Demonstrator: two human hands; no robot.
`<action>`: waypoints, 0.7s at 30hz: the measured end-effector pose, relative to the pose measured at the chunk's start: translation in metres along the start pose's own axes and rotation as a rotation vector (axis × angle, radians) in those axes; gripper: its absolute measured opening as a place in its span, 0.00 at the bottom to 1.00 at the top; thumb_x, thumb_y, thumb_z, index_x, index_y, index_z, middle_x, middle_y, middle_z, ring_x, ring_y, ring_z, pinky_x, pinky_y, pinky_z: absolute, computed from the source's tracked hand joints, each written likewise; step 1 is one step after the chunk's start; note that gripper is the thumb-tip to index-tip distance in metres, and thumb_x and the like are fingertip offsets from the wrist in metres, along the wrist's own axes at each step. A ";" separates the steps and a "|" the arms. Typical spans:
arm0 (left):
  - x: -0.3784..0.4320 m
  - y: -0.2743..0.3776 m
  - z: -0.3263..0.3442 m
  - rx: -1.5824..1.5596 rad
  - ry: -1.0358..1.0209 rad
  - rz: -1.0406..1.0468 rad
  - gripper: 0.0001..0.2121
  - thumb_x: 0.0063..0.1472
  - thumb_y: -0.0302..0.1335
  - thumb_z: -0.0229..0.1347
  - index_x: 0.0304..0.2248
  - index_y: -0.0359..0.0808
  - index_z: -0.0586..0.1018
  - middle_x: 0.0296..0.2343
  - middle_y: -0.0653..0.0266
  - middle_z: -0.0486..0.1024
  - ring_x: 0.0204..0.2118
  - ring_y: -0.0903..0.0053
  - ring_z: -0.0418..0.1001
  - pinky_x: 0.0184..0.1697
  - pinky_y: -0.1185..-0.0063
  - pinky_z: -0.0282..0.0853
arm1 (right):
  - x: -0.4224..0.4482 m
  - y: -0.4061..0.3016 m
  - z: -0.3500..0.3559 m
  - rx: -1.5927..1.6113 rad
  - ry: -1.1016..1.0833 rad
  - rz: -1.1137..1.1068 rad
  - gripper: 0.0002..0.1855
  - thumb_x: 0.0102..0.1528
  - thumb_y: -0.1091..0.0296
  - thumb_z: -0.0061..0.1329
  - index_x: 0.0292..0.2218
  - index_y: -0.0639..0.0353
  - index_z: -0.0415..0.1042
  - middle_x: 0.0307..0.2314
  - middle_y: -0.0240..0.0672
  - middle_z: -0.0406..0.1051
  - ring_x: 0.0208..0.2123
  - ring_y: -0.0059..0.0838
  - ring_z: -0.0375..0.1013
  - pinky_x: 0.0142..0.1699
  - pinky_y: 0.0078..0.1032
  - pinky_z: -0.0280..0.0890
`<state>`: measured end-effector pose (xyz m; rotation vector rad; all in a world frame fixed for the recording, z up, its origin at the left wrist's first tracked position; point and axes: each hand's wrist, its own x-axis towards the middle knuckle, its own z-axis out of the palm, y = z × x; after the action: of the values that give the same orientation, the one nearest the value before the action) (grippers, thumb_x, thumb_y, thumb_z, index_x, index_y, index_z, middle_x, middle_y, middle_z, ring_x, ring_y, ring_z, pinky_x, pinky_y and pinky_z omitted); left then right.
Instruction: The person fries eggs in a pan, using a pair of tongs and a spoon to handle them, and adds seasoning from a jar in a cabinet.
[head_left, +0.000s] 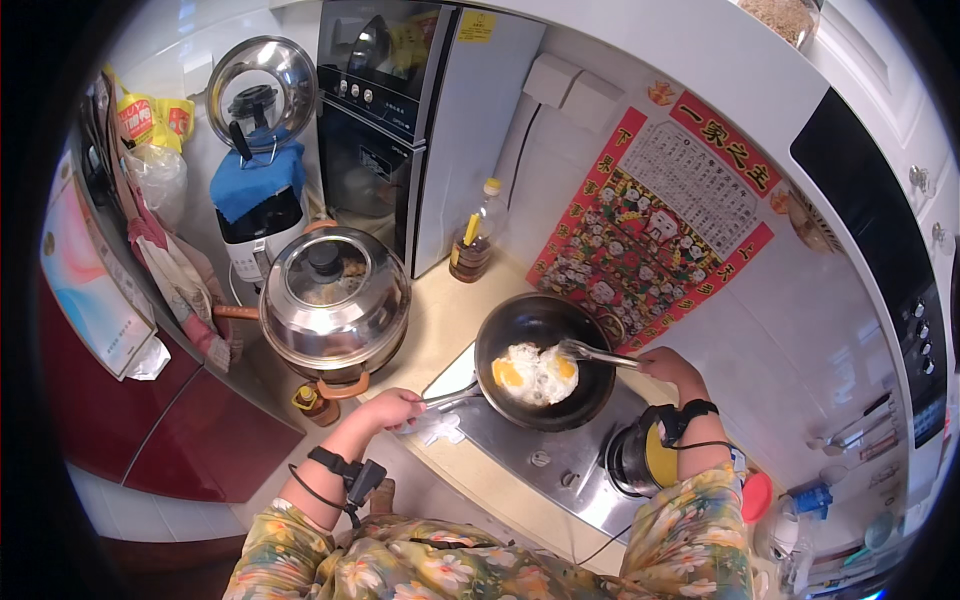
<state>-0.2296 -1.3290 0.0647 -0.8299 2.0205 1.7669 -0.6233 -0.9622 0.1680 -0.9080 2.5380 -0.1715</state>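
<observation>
My left hand (396, 409) is closed around the metal handle (450, 397) of a dark frying pan (499, 315), which sits over the gas stove (517, 457). In the pan lie fried eggs (536, 375) with yellow yolks and set white edges. My right hand (670, 369) grips the handle of a metal utensil (600, 355), perhaps tongs or a spatula. The utensil's tip rests at the right-hand yolk, on the upper edge of the eggs. A crumpled white tissue or cloth (441, 429) lies near my left hand, by the stove's corner.
Left on the counter is a large lidded steamer pot (330, 300), with a small oil bottle (316, 406) near it. An oil bottle (471, 251) stands behind the pan, beside a tall cabinet appliance (480, 135). A pot with a yellow interior or lid (661, 457) stands on the right burner.
</observation>
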 end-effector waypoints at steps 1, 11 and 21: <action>0.000 -0.001 -0.001 -0.001 -0.002 -0.003 0.08 0.56 0.34 0.50 0.30 0.39 0.76 0.17 0.73 0.70 0.14 0.86 0.60 0.15 0.85 0.52 | 0.000 -0.006 -0.002 0.033 -0.042 0.016 0.19 0.46 0.57 0.49 0.37 0.59 0.73 0.33 0.45 0.72 0.38 0.41 0.70 0.44 0.30 0.63; -0.001 0.009 0.002 -0.025 -0.011 0.021 0.08 0.56 0.32 0.51 0.29 0.36 0.75 0.17 0.71 0.68 0.13 0.86 0.56 0.14 0.84 0.52 | 0.015 -0.022 0.009 -0.044 0.018 0.022 0.17 0.49 0.53 0.47 0.40 0.45 0.73 0.36 0.37 0.72 0.41 0.37 0.69 0.46 0.29 0.62; 0.006 -0.004 -0.001 0.030 -0.035 0.001 0.08 0.56 0.35 0.49 0.29 0.40 0.76 0.17 0.74 0.69 0.15 0.86 0.61 0.15 0.85 0.54 | -0.012 -0.071 -0.012 -0.478 0.169 -0.056 0.16 0.47 0.56 0.46 0.40 0.42 0.72 0.34 0.33 0.72 0.39 0.37 0.69 0.42 0.34 0.63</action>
<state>-0.2320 -1.3313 0.0581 -0.7841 2.0207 1.7347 -0.5796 -1.0103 0.2012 -1.1814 2.7652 0.3741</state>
